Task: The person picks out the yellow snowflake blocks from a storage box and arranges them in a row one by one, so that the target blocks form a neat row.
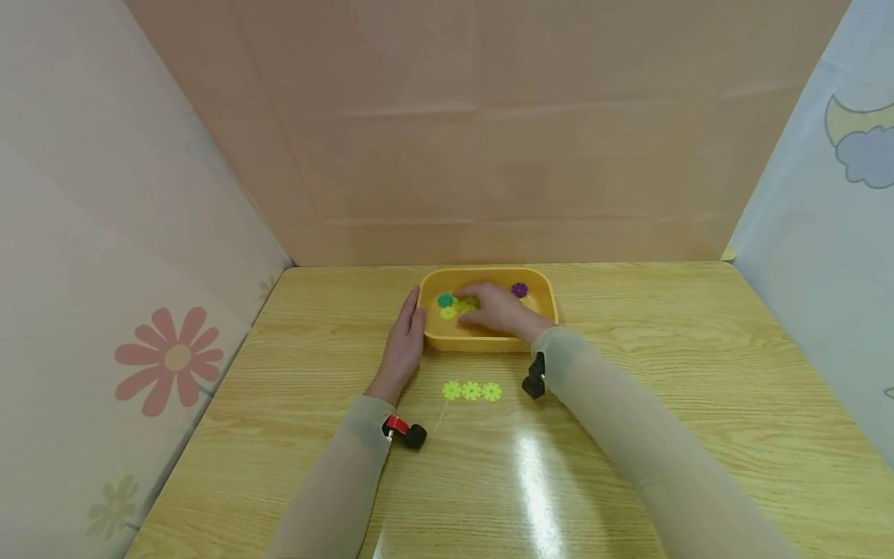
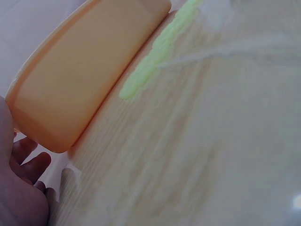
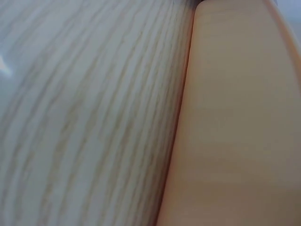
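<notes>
A yellow-orange plastic tray [image 1: 482, 344] stands on the table; its outer wall [image 2: 89, 70] also fills part of the left wrist view. Against its left side rests my left hand [image 1: 404, 341], fingers extended along the wall. My right hand [image 1: 497, 309] reaches inside, thumb and fingers apart over yellow snowflake discs [image 1: 466, 304]. Beside them lie a green disc [image 1: 445, 300] and another yellow disc [image 1: 448, 313]. A purple disc [image 1: 519, 289] sits near the tray's back right. In front of the tray, three yellow-green snowflake discs [image 1: 472, 390] form a joined row.
The wood-grain table [image 1: 628, 388] extends to both sides of the tray. A plain pinkish-brown panel [image 1: 482, 155] rises behind it. Patterned walls stand left and right. In the right wrist view, only the table and the tray's outer wall [image 3: 235, 117] show.
</notes>
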Demonstrator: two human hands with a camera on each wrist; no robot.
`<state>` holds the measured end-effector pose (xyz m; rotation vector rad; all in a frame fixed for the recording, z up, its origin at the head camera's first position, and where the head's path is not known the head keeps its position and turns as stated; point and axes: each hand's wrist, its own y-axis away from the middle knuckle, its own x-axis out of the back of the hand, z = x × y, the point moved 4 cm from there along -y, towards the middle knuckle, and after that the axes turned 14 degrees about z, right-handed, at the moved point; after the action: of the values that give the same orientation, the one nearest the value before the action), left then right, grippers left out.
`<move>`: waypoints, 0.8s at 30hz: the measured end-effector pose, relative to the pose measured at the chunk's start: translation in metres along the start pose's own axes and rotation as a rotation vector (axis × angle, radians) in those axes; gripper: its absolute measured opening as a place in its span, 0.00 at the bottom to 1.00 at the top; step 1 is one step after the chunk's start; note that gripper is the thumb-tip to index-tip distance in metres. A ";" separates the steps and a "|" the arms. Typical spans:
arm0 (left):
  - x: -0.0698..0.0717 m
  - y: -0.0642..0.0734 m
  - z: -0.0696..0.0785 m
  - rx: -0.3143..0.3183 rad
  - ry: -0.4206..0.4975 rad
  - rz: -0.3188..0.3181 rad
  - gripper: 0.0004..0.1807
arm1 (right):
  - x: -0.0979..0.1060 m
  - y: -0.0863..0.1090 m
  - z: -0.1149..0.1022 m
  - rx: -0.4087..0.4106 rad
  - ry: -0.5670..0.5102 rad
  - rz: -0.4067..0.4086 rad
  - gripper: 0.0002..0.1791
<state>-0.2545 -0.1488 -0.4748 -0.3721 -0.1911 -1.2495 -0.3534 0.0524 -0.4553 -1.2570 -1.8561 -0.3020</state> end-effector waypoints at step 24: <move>0.001 0.000 0.000 -0.030 0.013 0.010 0.33 | 0.008 0.008 -0.023 -0.023 0.210 0.004 0.25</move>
<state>-0.2540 -0.1497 -0.4745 -0.3898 -0.1593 -1.2457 -0.3363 0.0475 -0.4370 -1.1965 -1.6748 -0.4378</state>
